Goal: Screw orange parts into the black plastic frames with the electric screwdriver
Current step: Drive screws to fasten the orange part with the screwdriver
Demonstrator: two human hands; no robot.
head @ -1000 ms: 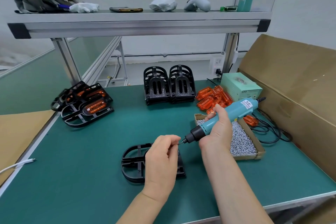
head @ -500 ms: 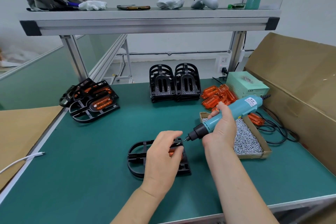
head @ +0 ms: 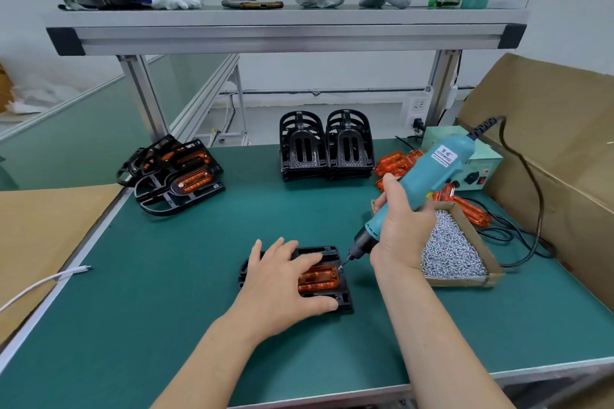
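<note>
Head view
Left hand: your left hand (head: 282,285) lies flat, fingers straight, pressing the black frame (head: 335,295) near centre of the green table (head: 166,276).
Orange part: orange part (head: 319,279) sits in that frame.
Right hand: your right hand (head: 403,229) grasps the electric screwdriver (head: 422,183), tilted, bit at the part's far right corner.
Screws: screw tray (head: 448,246) just right of your right hand.
</note>
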